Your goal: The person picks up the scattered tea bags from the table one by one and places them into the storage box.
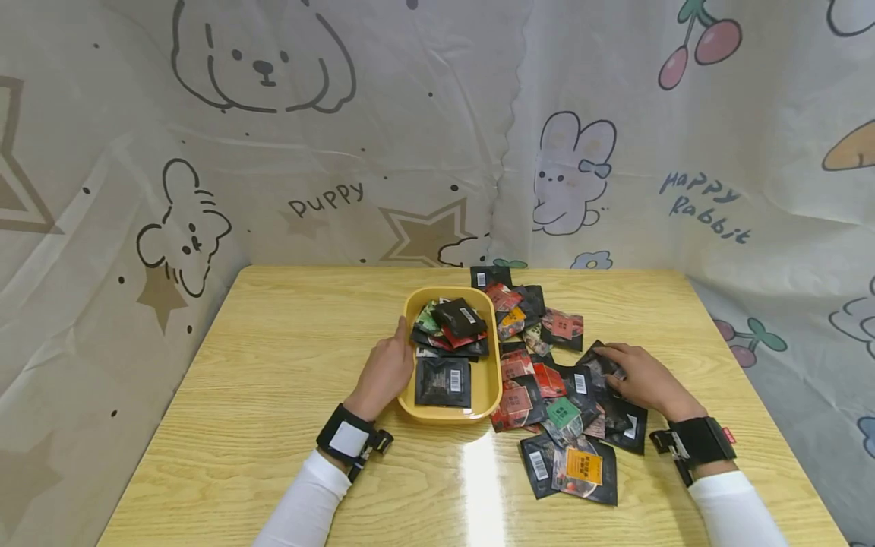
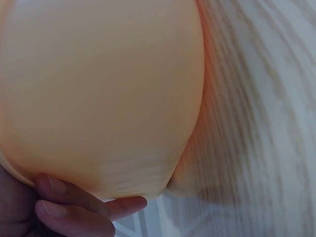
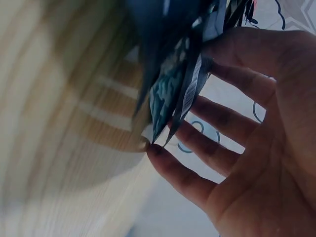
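Note:
A yellow plastic tub (image 1: 484, 391) stands on the table, with black, green and red sachets (image 1: 443, 382) lying in it. My left hand (image 1: 388, 372) holds the tub at its left side, one finger stretched along the rim. In the left wrist view, several fingers (image 2: 74, 219) lie against the tub's smooth outer wall (image 2: 113, 98), some curled back. At the right edge of a loose sachet pile, my right hand (image 1: 645, 380) grips a black sachet (image 1: 596, 363) between thumb and fingers. The right wrist view shows its fingertips at the edges of upright sachets (image 3: 170, 94).
Loose sachets with red, green and orange labels spread right of the tub, including an orange-labelled one (image 1: 584, 469) near the front. The wood-grain table (image 1: 287, 365) ends at a printed cloth (image 1: 383, 152) behind. Each wrist wears a black strap with a camera.

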`<act>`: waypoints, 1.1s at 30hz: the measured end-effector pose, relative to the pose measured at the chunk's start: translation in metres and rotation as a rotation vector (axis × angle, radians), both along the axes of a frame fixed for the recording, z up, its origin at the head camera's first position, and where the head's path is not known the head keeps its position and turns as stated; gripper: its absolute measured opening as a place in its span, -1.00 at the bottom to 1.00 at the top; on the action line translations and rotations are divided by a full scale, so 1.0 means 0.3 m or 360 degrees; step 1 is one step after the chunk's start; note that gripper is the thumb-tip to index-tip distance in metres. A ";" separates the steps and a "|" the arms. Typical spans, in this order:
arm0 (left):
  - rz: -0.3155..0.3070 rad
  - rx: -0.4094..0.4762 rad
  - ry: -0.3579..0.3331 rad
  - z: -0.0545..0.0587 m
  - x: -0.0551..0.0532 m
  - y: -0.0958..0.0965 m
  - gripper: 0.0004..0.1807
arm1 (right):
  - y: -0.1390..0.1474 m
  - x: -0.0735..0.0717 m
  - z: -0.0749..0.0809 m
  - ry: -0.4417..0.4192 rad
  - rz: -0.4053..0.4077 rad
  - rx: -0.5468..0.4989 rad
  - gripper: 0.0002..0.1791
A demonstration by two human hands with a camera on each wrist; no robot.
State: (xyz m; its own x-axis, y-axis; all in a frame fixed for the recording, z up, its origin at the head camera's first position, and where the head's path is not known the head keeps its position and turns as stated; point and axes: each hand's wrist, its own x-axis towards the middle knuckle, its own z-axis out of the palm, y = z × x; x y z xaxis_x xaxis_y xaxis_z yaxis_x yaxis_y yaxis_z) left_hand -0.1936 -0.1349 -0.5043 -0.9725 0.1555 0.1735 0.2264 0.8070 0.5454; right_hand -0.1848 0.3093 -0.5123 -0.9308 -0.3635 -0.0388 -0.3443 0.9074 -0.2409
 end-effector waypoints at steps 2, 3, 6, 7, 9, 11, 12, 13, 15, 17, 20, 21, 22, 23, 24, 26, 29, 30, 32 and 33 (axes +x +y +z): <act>-0.0005 -0.0003 0.0006 -0.001 0.002 0.001 -0.42 | -0.004 -0.009 -0.001 -0.0005 -0.0001 -0.0037 -0.35; -0.0008 -0.0006 0.0008 -0.002 0.002 0.001 -0.41 | -0.007 -0.013 -0.001 -0.0015 -0.0006 -0.0065 -0.31; -0.0012 -0.0002 0.0010 -0.001 0.006 0.003 -0.41 | -0.016 -0.031 0.002 -0.0029 -0.0047 -0.0108 -0.16; -0.0013 0.0001 0.0008 0.000 0.007 0.004 -0.41 | -0.020 -0.037 0.005 -0.0027 -0.0070 -0.0122 -0.11; -0.0013 0.0005 0.0009 0.000 0.007 0.005 -0.41 | -0.027 -0.046 0.013 -0.0018 -0.0109 -0.0146 -0.07; -0.0014 0.0007 0.0013 -0.002 0.007 0.005 -0.41 | -0.031 -0.051 0.022 0.0039 -0.0136 -0.0161 -0.12; -0.0015 0.0006 0.0014 -0.002 0.007 0.005 -0.41 | -0.032 -0.051 0.026 0.0082 -0.0144 -0.0175 -0.19; -0.0018 0.0004 0.0015 -0.003 0.006 0.005 -0.41 | -0.033 -0.051 0.030 0.0133 -0.0140 -0.0193 -0.28; -0.0018 0.0002 0.0019 -0.002 0.006 0.004 -0.41 | -0.035 -0.048 0.039 0.0250 -0.0113 -0.0221 -0.48; -0.0012 0.0005 0.0019 0.001 0.006 0.004 -0.41 | -0.038 -0.045 0.047 0.0370 -0.0067 -0.0252 -0.62; -0.0005 0.0013 0.0002 0.004 0.005 0.002 -0.41 | -0.051 -0.043 0.063 0.0472 -0.0010 -0.0286 -0.68; -0.0005 0.0018 -0.0007 0.005 0.005 0.002 -0.41 | -0.056 -0.043 0.068 0.0486 -0.0003 -0.0286 -0.69; -0.0005 0.0022 -0.0013 0.005 0.004 0.001 -0.41 | -0.063 -0.042 0.075 0.0493 0.0002 -0.0279 -0.69; -0.0003 0.0022 -0.0018 0.005 0.004 0.001 -0.41 | -0.069 -0.041 0.083 0.0481 0.0006 -0.0277 -0.70; -0.0004 0.0022 -0.0022 0.005 0.004 0.000 -0.41 | -0.077 -0.040 0.092 0.0469 0.0012 -0.0276 -0.72; -0.0003 0.0016 -0.0015 0.004 0.003 -0.001 -0.41 | -0.093 -0.037 0.112 0.0463 0.0032 -0.0278 -0.74; -0.0003 0.0007 -0.0006 0.004 0.004 -0.001 -0.41 | -0.128 -0.035 0.148 0.0511 0.0097 -0.0316 -0.73; -0.0004 0.0007 -0.0004 0.005 0.004 -0.001 -0.41 | -0.143 -0.035 0.162 0.0549 0.0126 -0.0339 -0.71; 0.0000 0.0007 0.0000 0.007 0.005 0.000 -0.41 | -0.178 -0.038 0.191 0.0636 0.0177 -0.0393 -0.67; 0.0000 0.0012 -0.0005 0.008 0.005 0.000 -0.41 | -0.199 -0.040 0.205 0.0680 0.0199 -0.0421 -0.65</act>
